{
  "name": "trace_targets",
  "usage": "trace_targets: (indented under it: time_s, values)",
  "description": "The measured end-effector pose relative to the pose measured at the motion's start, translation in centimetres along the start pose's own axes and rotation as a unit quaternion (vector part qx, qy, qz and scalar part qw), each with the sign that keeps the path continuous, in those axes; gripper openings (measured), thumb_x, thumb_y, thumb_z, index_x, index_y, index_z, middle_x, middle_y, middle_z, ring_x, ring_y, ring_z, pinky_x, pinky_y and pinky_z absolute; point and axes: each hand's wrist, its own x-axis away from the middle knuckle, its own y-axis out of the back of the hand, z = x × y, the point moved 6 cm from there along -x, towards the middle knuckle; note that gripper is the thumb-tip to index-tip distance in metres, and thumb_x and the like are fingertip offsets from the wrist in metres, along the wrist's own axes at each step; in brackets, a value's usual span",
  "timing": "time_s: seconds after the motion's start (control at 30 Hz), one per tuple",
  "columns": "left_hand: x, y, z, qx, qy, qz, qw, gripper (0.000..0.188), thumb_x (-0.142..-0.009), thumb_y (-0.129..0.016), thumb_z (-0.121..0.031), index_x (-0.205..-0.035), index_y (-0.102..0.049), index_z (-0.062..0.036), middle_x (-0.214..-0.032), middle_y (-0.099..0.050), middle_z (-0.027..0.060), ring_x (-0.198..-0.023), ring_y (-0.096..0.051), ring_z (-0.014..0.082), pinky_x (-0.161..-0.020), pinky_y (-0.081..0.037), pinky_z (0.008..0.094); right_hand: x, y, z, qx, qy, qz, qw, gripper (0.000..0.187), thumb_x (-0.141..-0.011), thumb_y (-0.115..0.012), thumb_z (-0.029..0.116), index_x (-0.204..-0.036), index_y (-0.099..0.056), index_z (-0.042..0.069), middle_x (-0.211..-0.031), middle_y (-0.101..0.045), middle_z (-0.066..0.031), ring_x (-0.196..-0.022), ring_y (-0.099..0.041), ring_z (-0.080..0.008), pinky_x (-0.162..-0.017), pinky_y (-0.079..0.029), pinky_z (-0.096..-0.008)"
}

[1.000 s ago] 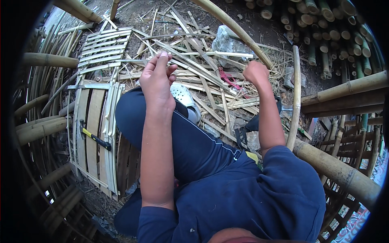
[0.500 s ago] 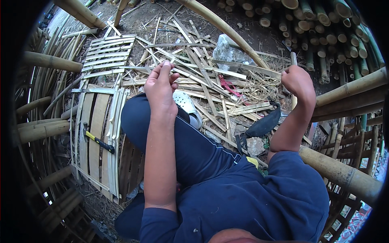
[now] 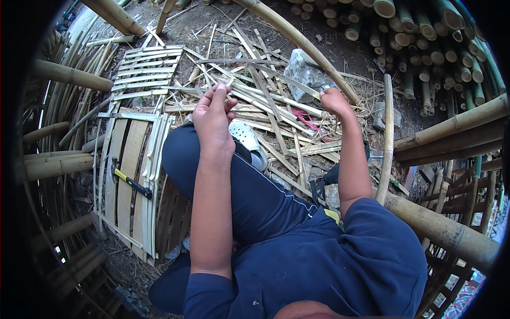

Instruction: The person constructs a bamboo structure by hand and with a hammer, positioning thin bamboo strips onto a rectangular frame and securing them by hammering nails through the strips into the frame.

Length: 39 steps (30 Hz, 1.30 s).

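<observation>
My left hand [image 3: 213, 112] is raised over my bent knee, thumb and fingers pinched together; what they hold, if anything, is too small to make out. Farther to the right, my right hand [image 3: 337, 102] is closed round the near end of a flat bamboo strip [image 3: 297, 84]. That strip slants away to the far left, above a loose heap of split bamboo strips [image 3: 265, 103]. At my left, a hammer [image 3: 132, 182] with a yellow and black handle lies on a slatted bamboo panel [image 3: 126, 159].
A smaller slat frame [image 3: 146, 69] lies beyond the panel. A pale rock [image 3: 304, 77] and pink-red string [image 3: 308, 119] are among the strips. Bamboo poles [image 3: 425, 32] are stacked at the far right; an upright pole [image 3: 387, 138] stands beside my right forearm.
My right hand has come left, toward my left hand, bringing the bamboo strip with it. My left hand stays pinched in nearly the same place.
</observation>
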Motion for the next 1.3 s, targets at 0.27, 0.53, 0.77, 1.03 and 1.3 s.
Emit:
trace_targets:
  time_s: [0.27, 0.53, 0.77, 1.03, 1.3]
  values:
    - [-0.2, -0.8, 0.3, 0.004, 0.006, 0.016, 1.0, 0.026, -0.095, -0.072, -0.021, -0.115, -0.063, -0.0065, -0.1, -0.07, 0.0016, -0.079, -0.065, 0.0076, -0.062, -0.046, 0.0209, -6.9, -5.0, 3.6, -0.01, 0.019, -0.059, 0.998, 0.047, -0.098, -0.054, 0.028, -0.124, -0.06, -0.01, -0.119, -0.062, -0.032, -0.111, -0.064, -0.0378, -0.095, -0.05, -0.046]
    - [-0.6, -1.1, 0.0, 0.007, 0.015, 0.02, 1.0, 0.031, -0.094, -0.074, -0.021, -0.118, -0.062, -0.0079, -0.104, -0.068, 0.0013, -0.084, -0.064, 0.0092, -0.067, -0.047, 0.0231, -6.8, -10.0, -1.2, 0.193, -0.029, -0.264, 0.944, 0.043, -0.092, -0.062, 0.023, -0.128, -0.06, 0.0, -0.149, -0.046, -0.0208, -0.136, -0.045, -0.0434, -0.108, -0.041, -0.0531]
    - [-2.6, -0.5, -1.3, 0.118, 0.006, 0.002, 0.993, 0.017, -0.096, -0.071, -0.018, -0.108, -0.064, -0.0077, -0.099, -0.067, -0.0007, -0.078, -0.062, 0.0087, -0.064, -0.043, 0.0239, -11.2, -17.7, -13.0, 0.083, 0.026, -0.16, 0.983, 0.03, -0.091, -0.06, 0.021, -0.111, -0.073, 0.004, -0.114, -0.072, -0.021, -0.114, -0.065, -0.0397, -0.1, -0.05, -0.0484]
    - [-2.8, 0.0, -2.0, 0.131, 0.005, -0.01, 0.991, 0.019, -0.096, -0.071, -0.018, -0.109, -0.064, -0.0066, -0.099, -0.065, -0.0004, -0.079, -0.061, 0.0092, -0.063, -0.043, 0.0236, -12.8, -19.3, -12.6, 0.106, -0.044, -0.129, 0.985, 0.029, -0.092, -0.063, 0.027, -0.111, -0.075, 0.008, -0.114, -0.072, -0.0219, -0.109, -0.068, -0.0382, -0.098, -0.051, -0.0471]
    - [-2.9, -0.8, -1.9, 0.136, 0.009, 0.007, 0.991, 0.018, -0.096, -0.07, -0.017, -0.109, -0.063, -0.006, -0.099, -0.065, 0.001, -0.078, -0.06, 0.0092, -0.061, -0.043, 0.0235, -13.0, -19.2, -12.3, 0.105, -0.056, -0.056, 0.991, 0.031, -0.087, -0.076, 0.037, -0.106, -0.079, 0.012, -0.106, -0.075, -0.0178, -0.103, -0.071, -0.0363, -0.095, -0.053, -0.0449]
